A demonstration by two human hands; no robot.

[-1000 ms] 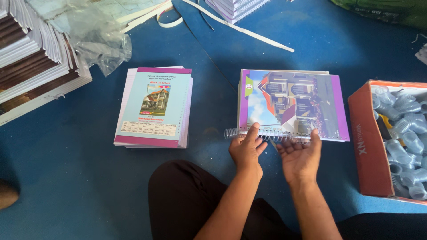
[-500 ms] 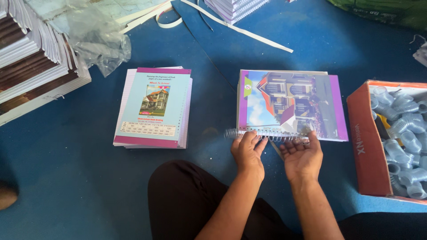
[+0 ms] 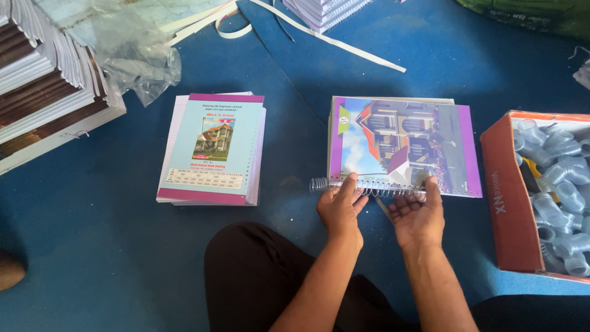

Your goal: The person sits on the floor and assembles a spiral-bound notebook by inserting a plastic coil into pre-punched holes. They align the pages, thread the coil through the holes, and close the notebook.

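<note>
Clear plastic spiral coil [image 3: 362, 186] lay along the near edge of the purple-bordered picture-cover notebook [image 3: 399, 144] on the blue floor [image 3: 92, 258]; left hand [image 3: 340, 207] and right hand [image 3: 419, 214] pinched it there.

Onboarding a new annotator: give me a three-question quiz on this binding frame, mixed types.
1. True or false: both hands touch the clear spiral coil at the near edge of the purple-bordered notebook.
2. Multiple choice: what fills the orange cardboard box? A) pencils B) clear plastic coils C) rubber bands
3. Fill in: the stack of notebooks with the pale blue cover lies on the person's ___ side.

Key
1. True: the left hand and right hand both have fingers on it.
2. B
3. left
</note>
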